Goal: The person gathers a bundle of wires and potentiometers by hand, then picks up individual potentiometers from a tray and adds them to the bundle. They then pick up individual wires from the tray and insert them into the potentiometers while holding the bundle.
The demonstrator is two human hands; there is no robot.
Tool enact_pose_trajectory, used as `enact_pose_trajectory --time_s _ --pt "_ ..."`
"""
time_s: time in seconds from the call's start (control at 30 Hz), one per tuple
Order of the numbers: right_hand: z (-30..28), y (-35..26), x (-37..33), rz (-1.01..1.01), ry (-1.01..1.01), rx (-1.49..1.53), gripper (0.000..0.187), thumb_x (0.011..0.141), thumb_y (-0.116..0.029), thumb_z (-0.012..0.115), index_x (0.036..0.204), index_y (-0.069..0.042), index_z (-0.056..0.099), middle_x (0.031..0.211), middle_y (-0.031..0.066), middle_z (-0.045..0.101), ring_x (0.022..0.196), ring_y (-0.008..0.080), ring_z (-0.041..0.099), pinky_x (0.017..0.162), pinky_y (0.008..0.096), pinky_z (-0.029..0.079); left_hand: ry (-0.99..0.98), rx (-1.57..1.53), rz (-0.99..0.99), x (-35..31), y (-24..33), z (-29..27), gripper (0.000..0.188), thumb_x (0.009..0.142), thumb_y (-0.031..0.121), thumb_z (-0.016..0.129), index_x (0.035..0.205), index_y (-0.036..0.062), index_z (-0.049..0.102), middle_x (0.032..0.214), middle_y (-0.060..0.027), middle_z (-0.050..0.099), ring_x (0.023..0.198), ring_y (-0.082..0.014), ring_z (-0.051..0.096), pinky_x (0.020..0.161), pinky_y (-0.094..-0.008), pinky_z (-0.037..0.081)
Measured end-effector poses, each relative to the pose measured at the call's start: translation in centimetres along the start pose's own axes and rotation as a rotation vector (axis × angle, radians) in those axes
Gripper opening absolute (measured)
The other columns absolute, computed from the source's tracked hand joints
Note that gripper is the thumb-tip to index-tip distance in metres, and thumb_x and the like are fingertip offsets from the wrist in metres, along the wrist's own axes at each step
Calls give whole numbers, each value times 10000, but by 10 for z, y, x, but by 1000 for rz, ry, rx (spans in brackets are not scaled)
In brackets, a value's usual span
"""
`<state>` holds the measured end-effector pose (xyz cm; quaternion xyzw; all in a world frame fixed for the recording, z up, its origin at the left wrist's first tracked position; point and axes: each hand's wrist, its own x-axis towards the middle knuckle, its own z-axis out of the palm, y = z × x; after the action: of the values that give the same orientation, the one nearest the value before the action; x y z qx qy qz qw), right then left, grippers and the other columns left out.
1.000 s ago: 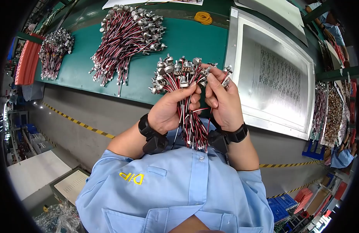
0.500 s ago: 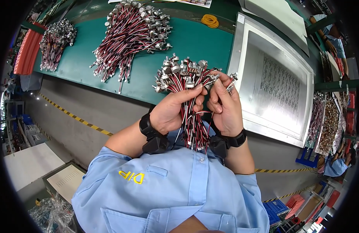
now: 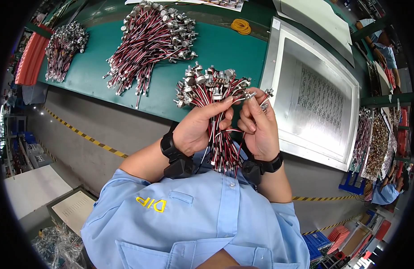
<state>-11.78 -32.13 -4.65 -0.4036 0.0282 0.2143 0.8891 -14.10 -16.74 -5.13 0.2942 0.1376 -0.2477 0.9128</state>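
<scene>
My left hand (image 3: 195, 127) is wrapped round a thick bundle of wired potentiometers (image 3: 221, 150), thumb across the front. Their round metal bodies and shafts fan out above the fist, while red, black and white wires with small white plugs hang toward my shirt. Just right of the bundle, my right hand (image 3: 261, 130) is closed, its fingertips pinching a potentiometer (image 3: 250, 95) by the edge of the cluster. Another metal part (image 3: 268, 93) pokes out beyond the right fingers. Curled fingers hide how many pieces that hand holds.
On the green table (image 3: 99, 96) lie a large pile of wired potentiometers (image 3: 148, 45) and a smaller pile (image 3: 66, 49) at far left. Yellow rubber bands (image 3: 241, 26) rest near the back. A silver-framed panel (image 3: 272, 67) stands right. Other people work at far right.
My right hand has shifted slightly, and the potentiometer at its fingertips has turned and sits more plainly between thumb and fingers. The left hand keeps its hold on the bundle.
</scene>
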Motion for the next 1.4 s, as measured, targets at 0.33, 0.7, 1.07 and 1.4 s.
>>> enact_pose_trajectory --time_s 0.33,0.7,1.07,1.4 --pt "-29 -31 -39 -353 -129 136 305 889 -291 602 1075 -73 495 881 29 539 530 25 293 480 173 246 107 -72 102 17 6 13 225 919 221 542 1069 53 543 762 16 523 686 -101 492 634 -259 431" --pt "-130 -236 -200 -725 714 -450 209 931 -249 530 1024 -63 548 658 -89 393 499 2 255 414 170 167 -147 -227 140 23 48 -19 241 993 229 386 992 22 510 606 39 331 485 -46 308 490 -201 294" --pt "-338 -421 -115 -539 1313 -1709 591 675 -427 764 944 81 630 788 168 671 725 269 644 627 356 481 68 211 135 -8 20 -6 202 962 228 459 937 38 525 533 60 283 430 -45 242 433 -220 226" --pt "-91 -286 -3 -115 301 -1196 207 920 -199 537 1044 -35 559 709 -55 500 552 9 348 475 159 278 -45 501 16 -24 28 -18 173 885 177 592 807 41 521 522 25 406 453 -64 365 453 -240 293"
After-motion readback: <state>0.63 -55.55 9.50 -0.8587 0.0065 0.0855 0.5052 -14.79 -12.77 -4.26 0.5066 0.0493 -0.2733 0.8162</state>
